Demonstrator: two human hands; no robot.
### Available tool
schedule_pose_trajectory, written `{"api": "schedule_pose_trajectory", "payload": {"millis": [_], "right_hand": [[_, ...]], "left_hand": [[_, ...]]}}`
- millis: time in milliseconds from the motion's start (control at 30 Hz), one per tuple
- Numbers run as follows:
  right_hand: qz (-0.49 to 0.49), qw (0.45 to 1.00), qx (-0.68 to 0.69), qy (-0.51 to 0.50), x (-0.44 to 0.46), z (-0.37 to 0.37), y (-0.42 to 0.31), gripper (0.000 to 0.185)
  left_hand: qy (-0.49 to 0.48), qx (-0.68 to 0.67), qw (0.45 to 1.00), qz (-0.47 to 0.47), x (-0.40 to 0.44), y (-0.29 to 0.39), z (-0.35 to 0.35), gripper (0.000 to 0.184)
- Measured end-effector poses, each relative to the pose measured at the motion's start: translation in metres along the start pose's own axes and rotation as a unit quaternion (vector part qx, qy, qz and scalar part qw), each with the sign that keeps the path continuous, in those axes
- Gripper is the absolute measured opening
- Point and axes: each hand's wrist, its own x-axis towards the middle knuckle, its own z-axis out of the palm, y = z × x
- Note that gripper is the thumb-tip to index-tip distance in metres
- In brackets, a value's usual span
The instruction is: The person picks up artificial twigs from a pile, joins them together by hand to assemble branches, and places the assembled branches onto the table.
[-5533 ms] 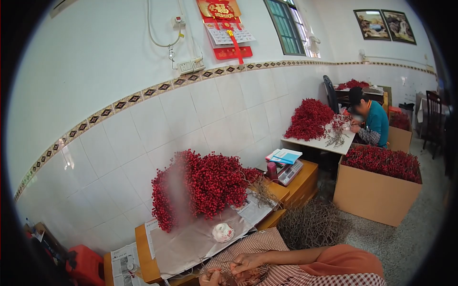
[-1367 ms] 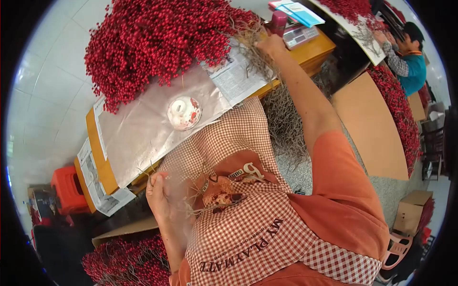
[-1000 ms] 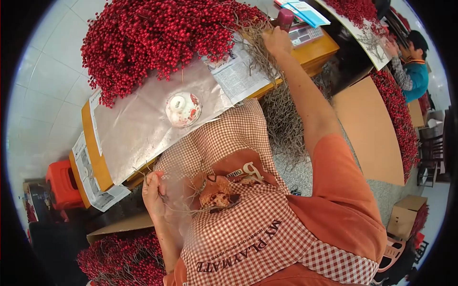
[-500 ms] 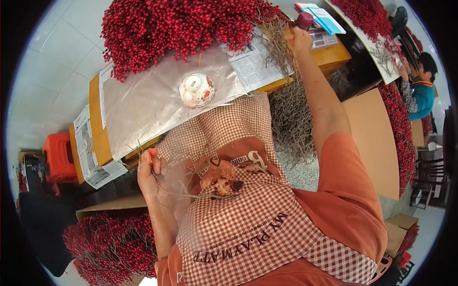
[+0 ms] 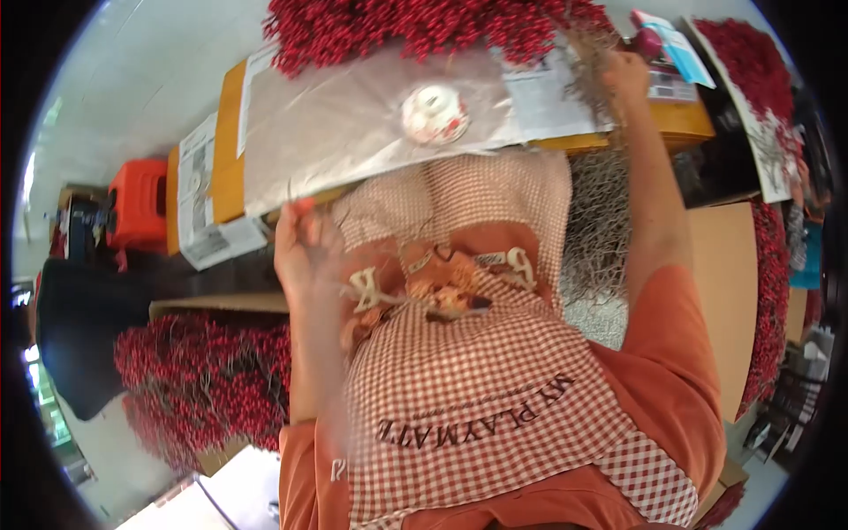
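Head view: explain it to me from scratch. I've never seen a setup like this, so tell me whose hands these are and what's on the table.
There is no machine here, just a person's two bare hands. The camera is worn on the head and looks forward and down, so the checked apron is the wearer's own. On the table lie red berries, a white bowl that looks upside down, a sheet and newspaper. The left hand pinches a thin twig, somewhat blurred. The right hand is at the stems on the table's right; whether it grips them is unclear.
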Motion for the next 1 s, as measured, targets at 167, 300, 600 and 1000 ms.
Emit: {"api": "schedule_pose_trajectory", "payload": {"millis": [167, 300, 600, 1000], "right_hand": [[-0.302, 0.905, -0.248, 0.170, -0.010, -0.003, -0.022, 0.025], [-0.368, 0.917, 0.066, -0.141, -0.142, 0.013, -0.106, 0.019], [-0.463, 0.803, 0.129, -0.353, -0.369, 0.023, -0.158, 0.028], [-0.530, 0.782, -0.170, -0.281, -0.324, -0.007, -0.161, 0.008]], "left_hand": [[-0.185, -0.046, 0.980, 0.050, 0.000, 0.013, 0.001, 0.038], [-0.283, -0.055, 0.955, 0.071, -0.007, 0.017, 0.008, 0.038], [-0.319, -0.138, 0.933, 0.096, -0.019, 0.027, -0.004, 0.036], [-0.093, -0.018, 0.987, 0.132, -0.033, 0.053, -0.042, 0.027]]}}
